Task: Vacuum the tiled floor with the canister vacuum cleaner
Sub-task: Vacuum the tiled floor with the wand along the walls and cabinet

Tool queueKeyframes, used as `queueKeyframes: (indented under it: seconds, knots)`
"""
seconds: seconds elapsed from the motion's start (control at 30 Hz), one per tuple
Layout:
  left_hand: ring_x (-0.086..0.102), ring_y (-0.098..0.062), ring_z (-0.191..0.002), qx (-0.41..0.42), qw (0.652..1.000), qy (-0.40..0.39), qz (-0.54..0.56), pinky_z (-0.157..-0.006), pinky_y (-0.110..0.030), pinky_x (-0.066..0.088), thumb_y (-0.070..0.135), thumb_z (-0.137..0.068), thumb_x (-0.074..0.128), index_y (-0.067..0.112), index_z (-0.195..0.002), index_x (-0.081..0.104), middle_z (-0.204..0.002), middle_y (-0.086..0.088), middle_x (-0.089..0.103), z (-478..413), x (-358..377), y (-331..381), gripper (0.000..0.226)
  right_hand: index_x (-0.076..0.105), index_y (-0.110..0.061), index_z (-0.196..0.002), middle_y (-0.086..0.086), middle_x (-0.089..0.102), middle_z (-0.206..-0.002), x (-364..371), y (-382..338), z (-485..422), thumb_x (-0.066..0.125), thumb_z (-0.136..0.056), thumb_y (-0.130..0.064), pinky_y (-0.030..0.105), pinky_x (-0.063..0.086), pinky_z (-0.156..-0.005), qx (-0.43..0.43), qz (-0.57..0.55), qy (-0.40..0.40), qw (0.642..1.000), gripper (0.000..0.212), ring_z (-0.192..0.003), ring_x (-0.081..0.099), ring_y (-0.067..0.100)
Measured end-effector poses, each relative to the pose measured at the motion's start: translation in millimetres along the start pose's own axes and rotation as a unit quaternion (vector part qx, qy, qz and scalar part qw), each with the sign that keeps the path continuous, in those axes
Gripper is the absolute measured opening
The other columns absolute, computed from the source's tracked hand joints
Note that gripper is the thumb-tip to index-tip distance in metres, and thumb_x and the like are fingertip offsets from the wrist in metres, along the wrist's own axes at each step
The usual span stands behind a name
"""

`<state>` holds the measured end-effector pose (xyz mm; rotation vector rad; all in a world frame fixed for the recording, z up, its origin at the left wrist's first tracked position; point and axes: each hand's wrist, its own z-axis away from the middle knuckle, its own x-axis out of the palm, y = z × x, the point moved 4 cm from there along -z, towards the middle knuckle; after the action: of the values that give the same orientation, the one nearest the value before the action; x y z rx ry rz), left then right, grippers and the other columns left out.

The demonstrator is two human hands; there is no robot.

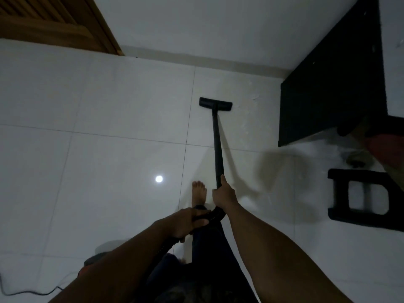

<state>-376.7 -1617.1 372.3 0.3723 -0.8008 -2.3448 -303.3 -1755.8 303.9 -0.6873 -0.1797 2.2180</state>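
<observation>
Right hand (223,194) curls round the near end of the black wand (218,145); left hand (185,223) wraps round the hose (215,214) just behind it. White tiled floor (109,95) fills the view, glossy. A black cabinet (328,88) stands at right against the wall, with a black stool (360,197) nearer. What seems the canister (91,261) peeks out under the left arm. The head (215,103) lies flat on a tile, far ahead, near the wall. A bare foot (199,193) stands beside the wand. This looks like mid-stroke at full reach: next, draw the head back and shift sideways, clear of cabinet and stool.
</observation>
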Motion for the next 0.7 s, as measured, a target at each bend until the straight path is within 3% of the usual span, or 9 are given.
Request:
queueKeyframes:
  seconds: [0.03,0.1,0.2,0.3,0.43,0.57,0.7]
  knots:
    - [0.053,-0.002,-0.063,-0.002,1.000,0.003,0.011,-0.051,-0.012,0.046,0.041,-0.104,0.046,0.027,-0.151,0.040,-0.085,0.007,0.052,-8,-15,5,0.050,0.008,-0.031,-0.160,0.016,0.048,-0.147,-8,-14,-9,0.050,-0.100,-0.018,0.037,0.047,-0.099,0.001,-0.003,-0.003,1.000,0.074,-0.124,0.054,0.033]
    - [0.055,-0.008,-0.061,-0.008,0.999,0.002,0.034,-0.054,-0.027,0.054,0.043,-0.103,0.047,0.028,-0.151,0.039,-0.081,0.006,0.052,-25,-45,13,0.051,0.007,-0.033,-0.159,0.016,0.050,-0.144,-22,-42,-33,0.051,-0.099,-0.015,0.036,0.050,-0.096,0.005,-0.007,-0.008,1.000,0.077,-0.113,0.059,0.029]
    - [0.057,-0.009,-0.059,-0.015,0.999,0.012,0.039,-0.059,-0.036,0.057,0.043,-0.103,0.047,0.029,-0.152,0.038,-0.085,0.002,0.057,-52,-91,26,0.052,0.006,-0.035,-0.159,0.013,0.054,-0.138,-42,-83,-73,0.046,-0.102,-0.013,0.027,0.048,-0.067,-0.005,0.006,-0.003,1.000,0.073,-0.077,0.053,0.013]
    - [0.064,-0.013,-0.082,-0.015,0.999,0.033,0.031,-0.071,-0.033,0.057,0.041,-0.104,0.045,0.028,-0.154,0.034,-0.109,-0.007,0.064,-74,-125,43,0.052,0.005,-0.035,-0.159,0.013,0.057,-0.133,-61,-115,-106,0.046,-0.102,-0.017,0.029,0.048,-0.072,-0.018,0.033,0.000,0.999,0.072,-0.086,0.054,0.019]
    - [0.060,-0.017,-0.068,-0.033,0.995,0.051,0.085,-0.055,-0.036,0.057,0.044,-0.101,0.050,0.036,-0.151,0.038,-0.081,0.001,0.061,-99,-155,47,0.052,0.006,-0.036,-0.159,0.012,0.055,-0.138,-77,-145,-137,0.047,-0.101,-0.020,0.031,0.048,-0.080,-0.020,0.031,-0.001,0.999,0.072,-0.105,0.059,0.027]
    - [0.063,-0.024,-0.070,-0.043,0.994,0.059,0.083,-0.055,-0.038,0.058,0.046,-0.100,0.050,0.039,-0.150,0.037,-0.089,-0.007,0.064,-113,-170,50,0.052,0.010,-0.038,-0.158,0.012,0.057,-0.133,-83,-160,-151,0.047,-0.102,-0.021,0.036,0.052,-0.082,-0.020,0.035,0.023,0.999,0.070,-0.106,0.060,0.029]
    - [0.062,-0.022,-0.073,-0.060,0.995,0.029,0.071,-0.054,-0.035,0.058,0.044,-0.101,0.049,0.037,-0.152,0.034,-0.090,0.005,0.060,-115,-167,44,0.054,0.013,-0.042,-0.157,0.012,0.062,-0.122,-77,-153,-144,0.046,-0.103,-0.025,0.038,0.054,-0.081,-0.018,0.034,0.059,0.998,0.065,-0.099,0.062,0.028]
